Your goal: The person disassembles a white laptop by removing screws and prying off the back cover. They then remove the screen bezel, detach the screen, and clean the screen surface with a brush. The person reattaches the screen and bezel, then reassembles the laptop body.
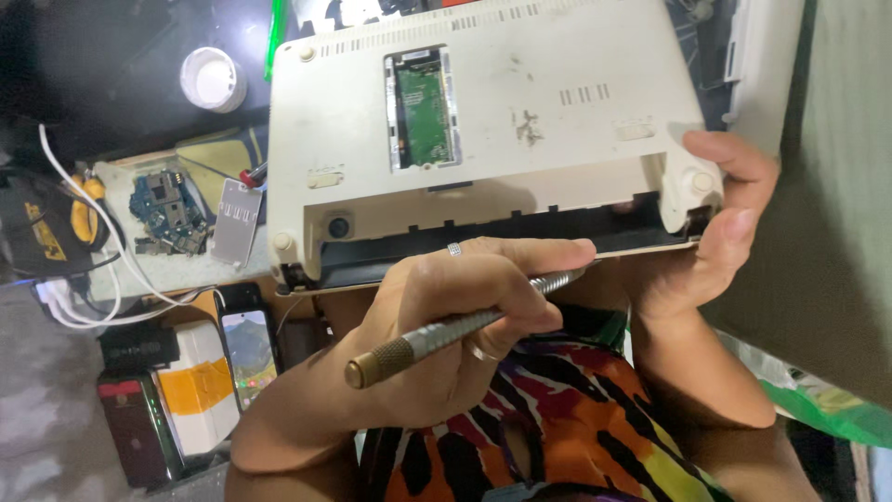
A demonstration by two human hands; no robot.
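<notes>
White laptop base point(520, 121), perhaps green-labelled inside.

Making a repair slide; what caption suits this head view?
Left hand holds a metal screwdriver at an upturned white laptop while the right hand grips its corner.

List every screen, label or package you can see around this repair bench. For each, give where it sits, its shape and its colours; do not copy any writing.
Lit phone screen: lower left, below the laptop's corner; upright rectangle, black frame, green and blue picture.
Dark phone: far lower left; rectangular, black and reddish, screen off.
White box: between the two phones; rectangular, with an orange band.
Yellow-and-black label: left edge, on a black tool.
</notes>
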